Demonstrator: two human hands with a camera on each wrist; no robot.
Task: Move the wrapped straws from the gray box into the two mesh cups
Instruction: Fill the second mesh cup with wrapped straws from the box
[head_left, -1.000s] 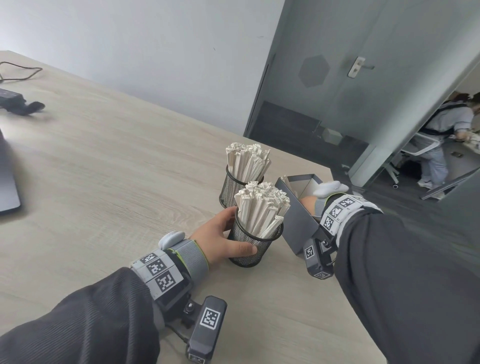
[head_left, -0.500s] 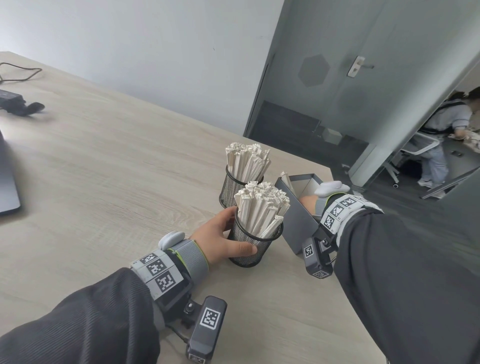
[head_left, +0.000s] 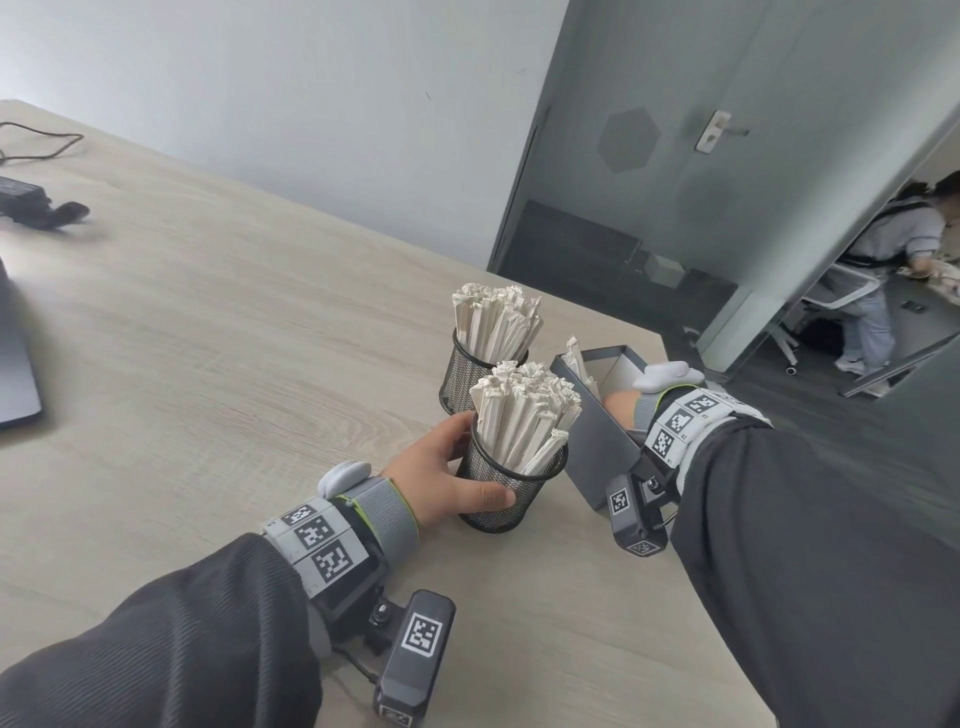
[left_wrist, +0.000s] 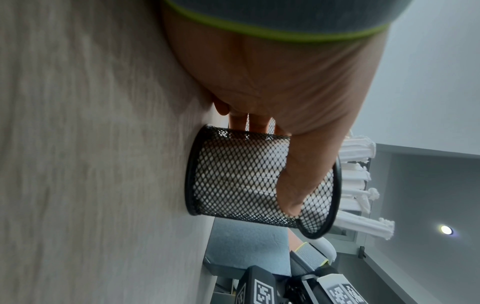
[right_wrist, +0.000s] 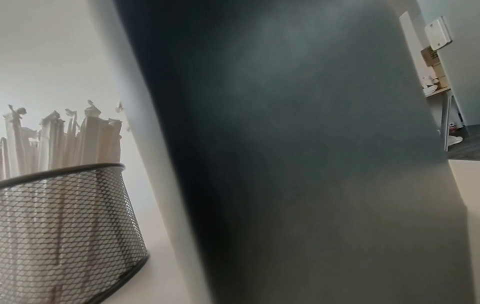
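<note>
Two black mesh cups stand on the wooden table, both packed with white wrapped straws. My left hand (head_left: 441, 473) grips the near cup (head_left: 506, 488), thumb across its front (left_wrist: 298, 174), fingers behind it. The far cup (head_left: 462, 374) stands just beyond it. Right of them the gray box (head_left: 592, 431) leans, open at the top, with a wrapped straw (head_left: 574, 353) poking up along its left wall. My right hand (head_left: 618, 402) reaches into the box, and its fingers are hidden inside. In the right wrist view the box wall (right_wrist: 285, 164) fills most of the picture, beside a mesh cup (right_wrist: 64, 216).
A dark laptop (head_left: 15, 353) lies at the left edge, and a black power adapter (head_left: 31, 200) with its cable sits at the far left. The table's corner (head_left: 660, 338) ends just behind the box. Beyond an open glass door a person sits on a chair.
Almost nothing moved. The straw tip at the box's left wall stands slightly higher than a second ago. The left hand keeps its grip on the near cup.
</note>
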